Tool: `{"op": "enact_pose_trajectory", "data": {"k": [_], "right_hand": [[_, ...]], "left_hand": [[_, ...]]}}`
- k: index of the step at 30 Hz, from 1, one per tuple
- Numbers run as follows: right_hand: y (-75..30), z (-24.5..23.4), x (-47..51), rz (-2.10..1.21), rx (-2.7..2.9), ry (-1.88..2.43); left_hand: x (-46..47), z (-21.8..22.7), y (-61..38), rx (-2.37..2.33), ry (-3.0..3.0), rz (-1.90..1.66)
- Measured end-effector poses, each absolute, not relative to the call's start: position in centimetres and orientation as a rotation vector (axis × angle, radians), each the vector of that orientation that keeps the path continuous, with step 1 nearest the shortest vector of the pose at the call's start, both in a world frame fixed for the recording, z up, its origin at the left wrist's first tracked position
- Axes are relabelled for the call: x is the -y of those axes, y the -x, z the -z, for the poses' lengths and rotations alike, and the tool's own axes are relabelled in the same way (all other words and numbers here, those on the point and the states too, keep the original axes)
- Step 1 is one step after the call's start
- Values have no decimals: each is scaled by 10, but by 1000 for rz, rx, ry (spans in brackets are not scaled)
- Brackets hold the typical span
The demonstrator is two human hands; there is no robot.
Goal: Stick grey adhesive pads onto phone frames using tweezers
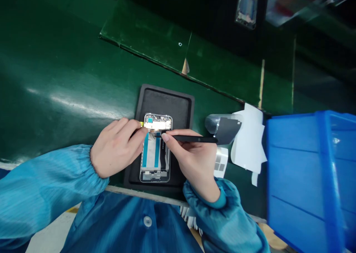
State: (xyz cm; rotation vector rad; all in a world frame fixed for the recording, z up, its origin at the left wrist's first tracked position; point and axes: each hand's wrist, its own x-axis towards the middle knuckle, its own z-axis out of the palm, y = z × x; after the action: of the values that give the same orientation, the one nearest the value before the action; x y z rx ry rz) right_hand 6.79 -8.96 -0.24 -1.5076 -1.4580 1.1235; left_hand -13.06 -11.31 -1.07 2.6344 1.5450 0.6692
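An opened phone [151,153] lies in a black foam tray [141,97], its circuit board [157,124] at the top and blue strips running down its pale middle. My right hand [194,156] grips black tweezers [191,138] like a pen, their tip pointing left over the phone just below the board. At the phone's upper left edge, my left hand [119,145] has its fingers pinched together, touching the phone. A small yellow tab [141,124] shows beside those fingertips. Whatever the left fingers pinch is hidden.
Right of the tray lie a dark grey sheet [228,130], a clear curled film [211,123], white papers [247,145] and a card with grey squares [221,162]. A blue bin [294,171] stands at far right. Another opened phone [247,7] lies at the back.
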Motion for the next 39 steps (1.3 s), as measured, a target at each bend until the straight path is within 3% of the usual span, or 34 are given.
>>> {"op": "enact_pose_trajectory", "data": {"k": [39], "right_hand": [[-67,3,91,-1106,1500,1527]], "left_hand": [[114,9,133,-1458,-2695,-573]]}}
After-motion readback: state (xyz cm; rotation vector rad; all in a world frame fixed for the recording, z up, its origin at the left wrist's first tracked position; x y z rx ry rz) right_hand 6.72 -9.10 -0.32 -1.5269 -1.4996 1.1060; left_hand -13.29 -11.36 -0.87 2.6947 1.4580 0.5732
